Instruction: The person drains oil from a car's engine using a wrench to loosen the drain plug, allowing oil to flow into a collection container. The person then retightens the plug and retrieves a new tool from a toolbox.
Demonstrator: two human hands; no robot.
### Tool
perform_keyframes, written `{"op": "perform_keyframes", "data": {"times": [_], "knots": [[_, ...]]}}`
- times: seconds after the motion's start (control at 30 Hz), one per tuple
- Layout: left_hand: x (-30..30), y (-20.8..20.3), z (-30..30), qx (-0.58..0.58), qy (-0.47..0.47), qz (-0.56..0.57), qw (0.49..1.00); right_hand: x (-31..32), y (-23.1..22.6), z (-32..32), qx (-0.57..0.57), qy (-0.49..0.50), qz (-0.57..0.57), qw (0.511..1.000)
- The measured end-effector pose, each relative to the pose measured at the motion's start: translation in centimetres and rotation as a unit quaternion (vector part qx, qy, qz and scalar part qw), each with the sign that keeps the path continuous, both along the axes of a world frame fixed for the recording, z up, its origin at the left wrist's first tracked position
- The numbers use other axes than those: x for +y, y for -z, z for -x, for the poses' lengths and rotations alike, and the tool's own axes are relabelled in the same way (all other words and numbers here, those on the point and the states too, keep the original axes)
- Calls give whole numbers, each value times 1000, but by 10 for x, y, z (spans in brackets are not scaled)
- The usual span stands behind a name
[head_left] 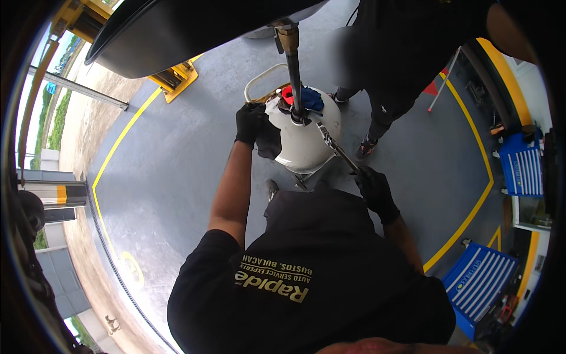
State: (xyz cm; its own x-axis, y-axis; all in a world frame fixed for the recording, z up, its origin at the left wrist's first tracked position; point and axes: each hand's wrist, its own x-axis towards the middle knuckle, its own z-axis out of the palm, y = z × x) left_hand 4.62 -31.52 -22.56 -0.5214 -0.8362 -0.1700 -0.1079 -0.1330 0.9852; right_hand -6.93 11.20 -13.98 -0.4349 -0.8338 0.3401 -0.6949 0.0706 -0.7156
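Note:
My left hand (250, 122), in a black glove, is at the left edge of a round white tank (312, 141). Its fingers are curled, and a dark, cloth-like piece (269, 140) hangs beside it; whether the hand grips that piece is unclear. My right hand (375, 192), also gloved in black, is closed round the handle of a ratchet wrench (336, 147), whose shiny head points up toward the tank. A dark upright pipe (293, 76) rises from the tank top toward a brass-coloured fitting (287, 38). A red item (287, 94) and blue cloth (311, 100) lie on top.
Overhead at the upper left hangs a dark vehicle body part (194, 38). Another person (389, 76) stands just beyond the tank, to the right. Blue tool cabinets (480, 283) line the right side. A yellow lift post base (177, 82) stands at the far left.

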Motion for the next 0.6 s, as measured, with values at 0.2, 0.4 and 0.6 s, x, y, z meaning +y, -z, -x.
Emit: {"op": "perform_keyframes", "data": {"times": [0.2,0.4,0.6], "knots": [[-65,84,116,-134,47,150,978,32,26,-7,-3,47,-148,988],[-73,107,132,-232,157,128,952,78,25,-21,-141,194,-161,957],[-67,97,69,-209,107,523,820,108,16,-8,-190,274,-116,935]]}}
